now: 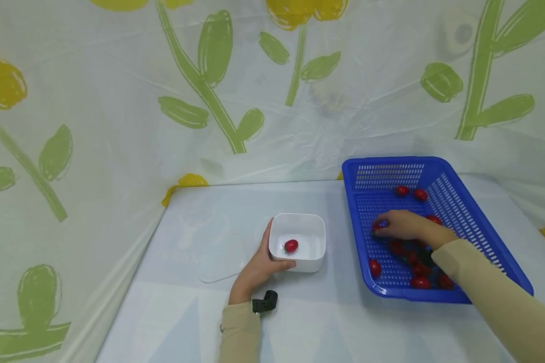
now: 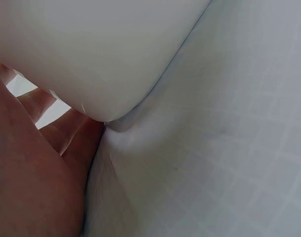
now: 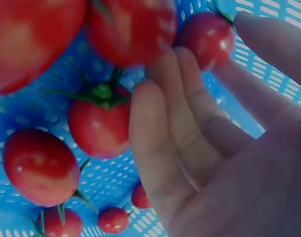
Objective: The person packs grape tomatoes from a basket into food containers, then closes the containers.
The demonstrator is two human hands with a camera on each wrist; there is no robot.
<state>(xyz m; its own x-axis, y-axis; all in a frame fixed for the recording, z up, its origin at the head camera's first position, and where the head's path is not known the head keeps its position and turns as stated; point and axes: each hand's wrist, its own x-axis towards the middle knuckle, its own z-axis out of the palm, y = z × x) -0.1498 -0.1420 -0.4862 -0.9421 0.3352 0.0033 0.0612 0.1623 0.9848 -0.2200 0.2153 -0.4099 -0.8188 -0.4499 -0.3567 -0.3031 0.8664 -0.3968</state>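
Note:
My left hand grips a white square container at its near left corner, thumb along the front wall and fingers round the left side. One red cherry tomato with a green stem lies inside it. In the left wrist view, the container's wall sits close against the fingers. Over at the right, my right hand reaches into a blue perforated basket. Its thumb and index finger pinch a cherry tomato; the other fingers extend beside more tomatoes.
Several loose cherry tomatoes lie in the basket, mostly toward its near end, partly behind the right forearm. A translucent lid rests flat on the white table, left of the container. A flower-patterned curtain hangs behind the table.

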